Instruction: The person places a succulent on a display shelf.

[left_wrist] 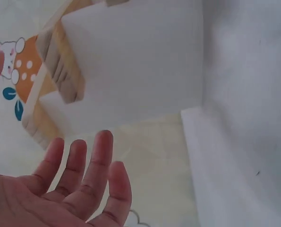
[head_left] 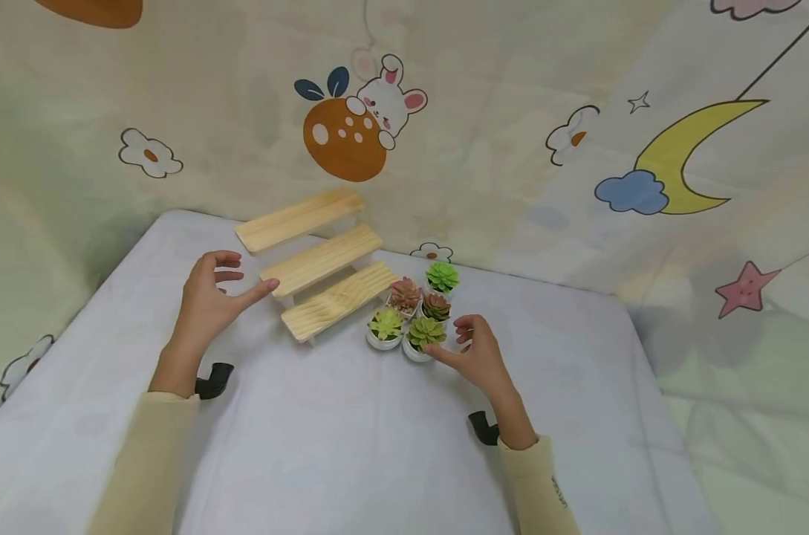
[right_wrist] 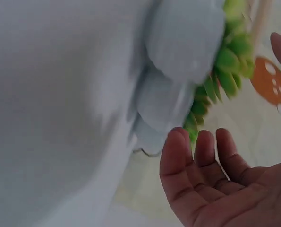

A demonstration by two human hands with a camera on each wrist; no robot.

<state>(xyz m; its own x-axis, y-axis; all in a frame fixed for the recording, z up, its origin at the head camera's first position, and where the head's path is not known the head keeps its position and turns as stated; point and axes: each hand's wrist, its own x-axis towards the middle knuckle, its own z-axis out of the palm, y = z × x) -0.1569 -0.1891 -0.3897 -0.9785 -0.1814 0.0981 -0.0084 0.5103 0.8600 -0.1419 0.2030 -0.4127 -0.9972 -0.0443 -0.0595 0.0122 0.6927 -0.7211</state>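
Note:
A three-step wooden shelf (head_left: pixel 320 260) with white side panels (left_wrist: pixel 140 61) stands towards the back of the table. Beside its left end is my left hand (head_left: pixel 206 297), thumb and fingers spread apart, holding nothing. Several small potted succulents cluster at the shelf's right front corner: a bright green one (head_left: pixel 442 276), a pink one (head_left: pixel 404 295), a dark reddish one (head_left: pixel 435 306), a yellow-green one (head_left: pixel 385 325) and a green one (head_left: pixel 426 333). My right hand (head_left: pixel 474 353) is at the right of the cluster, fingers loosely bent, its thumb tip overlapping the front green plant in the head view.
A white cloth covers the table (head_left: pixel 351 446). Behind it hangs a patterned curtain (head_left: pixel 484 148) with a rabbit, moon and flowers. A black curved piece shows beside each wrist, one at the left (head_left: pixel 215 380) and one at the right (head_left: pixel 484 429).

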